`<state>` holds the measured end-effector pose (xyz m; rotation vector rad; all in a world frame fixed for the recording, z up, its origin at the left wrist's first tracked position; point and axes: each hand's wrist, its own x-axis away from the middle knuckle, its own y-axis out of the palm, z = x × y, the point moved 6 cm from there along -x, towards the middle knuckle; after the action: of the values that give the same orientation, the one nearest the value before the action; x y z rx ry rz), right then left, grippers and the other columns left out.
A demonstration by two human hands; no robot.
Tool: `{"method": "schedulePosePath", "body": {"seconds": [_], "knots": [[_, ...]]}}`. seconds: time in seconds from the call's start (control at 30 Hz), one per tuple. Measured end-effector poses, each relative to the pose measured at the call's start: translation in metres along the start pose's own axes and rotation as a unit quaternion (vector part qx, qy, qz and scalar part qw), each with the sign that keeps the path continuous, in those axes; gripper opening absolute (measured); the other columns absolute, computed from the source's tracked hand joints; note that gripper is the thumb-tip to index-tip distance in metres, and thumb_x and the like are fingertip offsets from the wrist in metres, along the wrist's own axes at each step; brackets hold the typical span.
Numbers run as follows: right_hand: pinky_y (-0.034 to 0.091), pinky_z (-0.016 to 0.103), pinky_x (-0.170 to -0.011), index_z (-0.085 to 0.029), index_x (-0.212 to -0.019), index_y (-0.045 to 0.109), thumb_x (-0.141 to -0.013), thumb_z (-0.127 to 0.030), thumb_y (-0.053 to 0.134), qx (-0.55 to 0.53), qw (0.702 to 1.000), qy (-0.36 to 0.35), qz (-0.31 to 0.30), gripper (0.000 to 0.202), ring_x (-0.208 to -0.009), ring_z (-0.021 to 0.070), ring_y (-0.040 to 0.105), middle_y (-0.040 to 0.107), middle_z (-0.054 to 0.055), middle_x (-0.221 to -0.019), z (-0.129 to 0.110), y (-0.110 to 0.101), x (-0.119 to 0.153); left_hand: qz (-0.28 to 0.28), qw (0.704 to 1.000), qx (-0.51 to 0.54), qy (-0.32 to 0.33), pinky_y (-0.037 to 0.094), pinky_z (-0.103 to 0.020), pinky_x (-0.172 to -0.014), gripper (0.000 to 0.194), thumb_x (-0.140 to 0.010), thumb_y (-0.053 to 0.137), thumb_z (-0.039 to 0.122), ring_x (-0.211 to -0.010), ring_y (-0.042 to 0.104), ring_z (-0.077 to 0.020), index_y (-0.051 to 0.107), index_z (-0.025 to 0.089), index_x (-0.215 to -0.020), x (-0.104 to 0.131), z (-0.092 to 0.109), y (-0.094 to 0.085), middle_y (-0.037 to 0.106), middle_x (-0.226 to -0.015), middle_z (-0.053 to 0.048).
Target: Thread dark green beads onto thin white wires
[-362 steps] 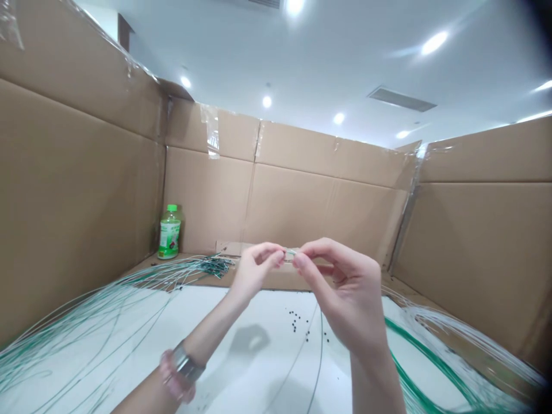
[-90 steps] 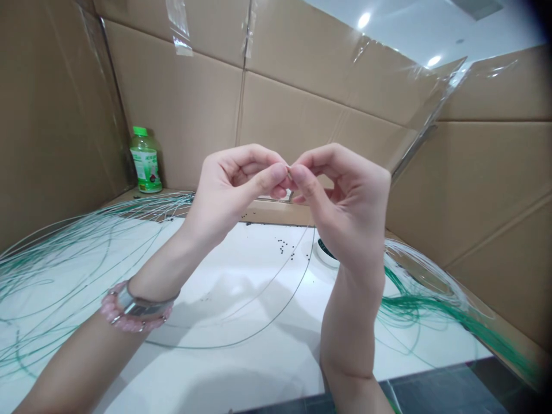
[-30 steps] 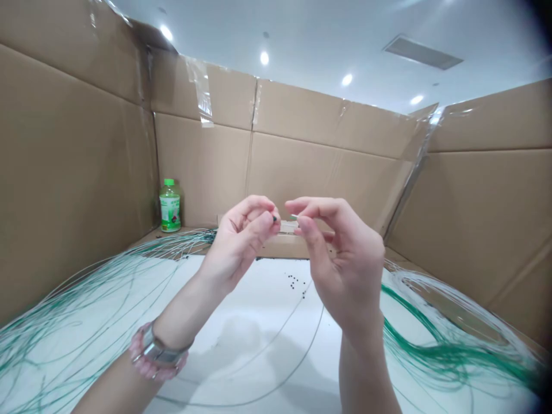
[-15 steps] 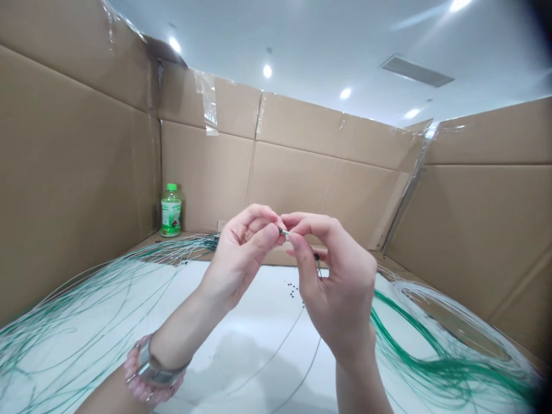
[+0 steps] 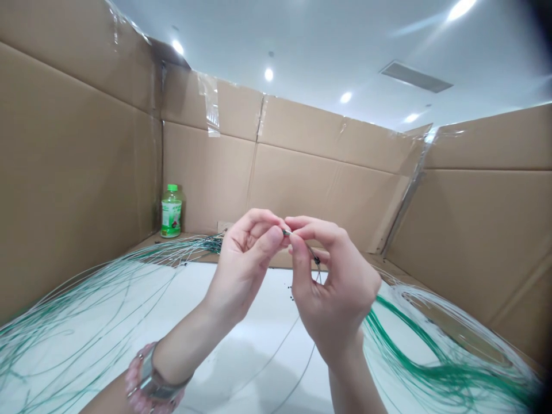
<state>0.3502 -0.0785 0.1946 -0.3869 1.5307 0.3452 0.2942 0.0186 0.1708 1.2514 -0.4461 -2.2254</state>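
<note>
In the middle of the head view my left hand (image 5: 248, 259) and my right hand (image 5: 334, 282) meet, fingertips almost touching. Thumb and fingers of the left pinch a small dark piece (image 5: 285, 232) at the end of a thin wire. The right thumb and index finger grip a thin wire (image 5: 311, 251) just beside it. Below the right fingers a small black bead-like part (image 5: 317, 260) sits on the wire. Two thin wire tails hang from the right hand down over the white tabletop. The exact kind of the dark piece is too small to tell.
Loose green and white wires (image 5: 99, 293) spread over the left of the white table (image 5: 241, 356). Green wire bundles (image 5: 414, 356) and a white coil (image 5: 457, 305) lie right. Tiny black bits (image 5: 291, 298) lie mid-table. A green bottle (image 5: 171, 211) stands before the cardboard walls (image 5: 207, 172).
Both hands have shifted slightly right and down in the view, still pinched together. The right fingers have tilted a little, showing more of the wire and black part beneath them.
</note>
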Motion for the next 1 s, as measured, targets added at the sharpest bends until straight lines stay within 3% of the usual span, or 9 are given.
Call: {"method": "schedulePosePath", "body": {"seconds": [0.17, 0.43, 0.57, 0.77, 1.0], "knots": [[0.056, 0.01, -0.067, -0.013, -0.086, 0.057, -0.081, -0.006, 0.059, 0.014, 1.0, -0.013, -0.006, 0.008, -0.078, 0.0062, 0.064, 0.068, 0.002, -0.087, -0.001, 0.002, 0.0, 0.017, 0.994, -0.069, 0.081, 0.055, -0.012, -0.069, 0.006, -0.075, 0.071, 0.019, -0.072, 0.063, -0.0041, 0.065, 0.019, -0.077, 0.002, 0.007, -0.001, 0.067, -0.075, 0.005], [0.057, 0.014, -0.06, -0.014, -0.087, 0.059, -0.082, -0.006, 0.057, -0.111, 0.99, 0.08, -0.03, 0.009, -0.076, 0.007, 0.065, 0.067, 0.0, -0.088, 0.012, 0.003, 0.0, -0.015, 0.975, -0.167, 0.143, 0.054, -0.009, -0.068, 0.01, -0.079, 0.067, 0.016, -0.073, 0.065, -0.0042, 0.07, 0.024, -0.082, 0.003, 0.015, -0.002, 0.069, -0.081, 0.003], [0.055, 0.016, -0.057, -0.017, -0.083, 0.059, -0.081, -0.008, 0.06, -0.115, 0.986, 0.116, -0.03, 0.01, -0.067, 0.0051, 0.062, 0.065, -0.006, -0.077, 0.019, 0.001, 0.0, -0.024, 0.969, -0.201, 0.14, 0.052, -0.007, -0.069, 0.014, -0.079, 0.066, 0.013, -0.074, 0.065, -0.0033, 0.072, 0.025, -0.082, 0.003, 0.015, -0.002, 0.069, -0.081, 0.003], [0.05, 0.013, -0.054, -0.017, -0.081, 0.059, -0.079, -0.006, 0.061, -0.16, 0.98, 0.114, -0.024, 0.012, -0.059, 0.0024, 0.058, 0.061, -0.007, -0.07, 0.018, 0.002, 0.001, -0.01, 0.974, -0.194, 0.117, 0.051, -0.005, -0.067, 0.014, -0.078, 0.067, 0.015, -0.071, 0.065, -0.0025, 0.072, 0.027, -0.085, 0.003, 0.015, -0.005, 0.069, -0.077, 0.004], [0.053, 0.014, -0.054, -0.017, -0.082, 0.06, -0.077, -0.001, 0.06, -0.209, 0.972, 0.108, -0.008, 0.016, -0.06, 0.0046, 0.06, 0.061, -0.005, -0.068, 0.018, 0.003, 0.002, -0.045, 0.974, -0.199, 0.103, 0.052, -0.013, -0.062, 0.01, -0.079, 0.065, 0.016, -0.065, 0.061, -0.0059, 0.072, 0.023, -0.081, 0.001, 0.016, 0.0, 0.064, -0.072, 0.001]]}}
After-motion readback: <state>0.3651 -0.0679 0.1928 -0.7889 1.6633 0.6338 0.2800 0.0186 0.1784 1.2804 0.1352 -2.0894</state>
